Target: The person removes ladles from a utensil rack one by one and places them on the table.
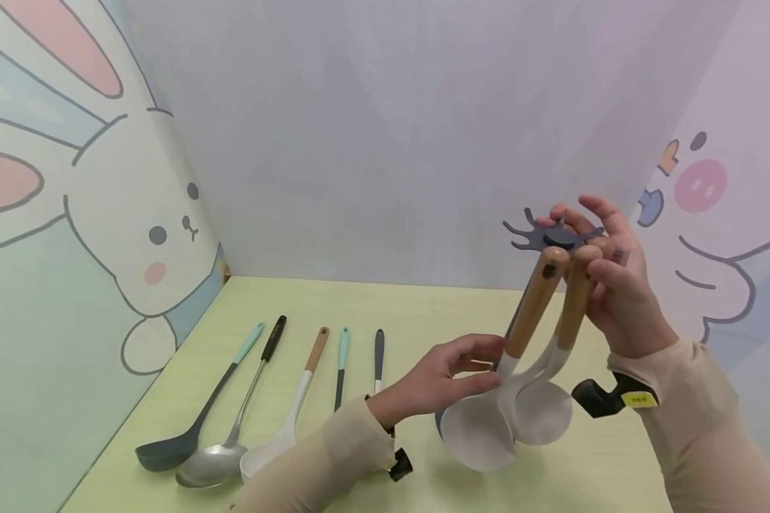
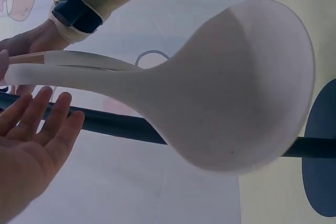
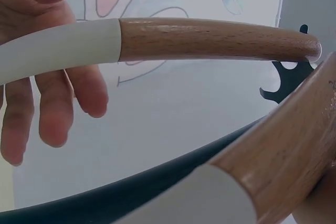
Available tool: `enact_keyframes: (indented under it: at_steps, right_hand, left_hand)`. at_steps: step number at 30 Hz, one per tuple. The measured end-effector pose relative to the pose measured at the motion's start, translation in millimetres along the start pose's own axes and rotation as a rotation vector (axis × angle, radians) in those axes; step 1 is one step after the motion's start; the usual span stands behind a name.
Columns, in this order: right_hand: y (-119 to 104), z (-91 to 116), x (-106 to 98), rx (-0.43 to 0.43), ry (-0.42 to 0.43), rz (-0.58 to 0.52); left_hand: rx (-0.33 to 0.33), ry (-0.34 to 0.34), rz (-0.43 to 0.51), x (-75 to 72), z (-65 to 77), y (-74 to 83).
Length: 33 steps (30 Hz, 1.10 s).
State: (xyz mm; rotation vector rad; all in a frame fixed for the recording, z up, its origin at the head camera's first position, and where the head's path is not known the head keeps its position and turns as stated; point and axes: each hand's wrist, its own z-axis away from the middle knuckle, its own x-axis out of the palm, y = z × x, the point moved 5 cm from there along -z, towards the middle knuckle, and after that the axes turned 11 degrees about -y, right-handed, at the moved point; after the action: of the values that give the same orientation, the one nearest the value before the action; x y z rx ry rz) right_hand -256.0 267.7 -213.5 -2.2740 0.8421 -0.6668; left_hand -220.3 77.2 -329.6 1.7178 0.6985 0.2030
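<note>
A dark utensil rack (image 1: 558, 236) with curved hooks at its top carries white ladles with wooden handles. In the head view, one ladle (image 1: 478, 431) hangs at the front left, and a second ladle (image 1: 542, 413) is beside it on the right. My right hand (image 1: 622, 299) holds the second ladle's handle near its top, thumb in front and other fingers behind the hooks. Beside the first ladle's white neck is my left hand (image 1: 452, 377). Its fingers (image 2: 58, 116) are spread and fairly straight in the left wrist view, apart from the neck.
On the pale table (image 1: 282, 299) several utensils lie in a row at the left: a dark ladle (image 1: 167, 452) with a mint handle, a metal spoon (image 1: 212, 463), a white ladle (image 1: 272, 449), and mint (image 1: 343, 349) and dark (image 1: 378, 353) handles. Patterned walls enclose the table.
</note>
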Motion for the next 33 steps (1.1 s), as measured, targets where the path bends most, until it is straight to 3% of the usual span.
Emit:
enact_keyframes:
  at_steps: [7, 18, 33]
  right_hand:
    - [0.5, 0.4, 1.6, 0.004, 0.022, 0.021]
    - [1.6, 0.5, 2.2, 0.006, 0.015, 0.027]
    - [1.1, -0.4, 3.3, 0.002, 0.041, 0.058]
  left_hand:
    - [-0.024, 0.093, 0.009, 2.3, -2.7, 1.2]
    - [0.098, 0.125, -0.029, 4.2, -4.6, 2.2]
    - [0.146, 0.157, -0.045, 5.1, -8.4, 9.8]
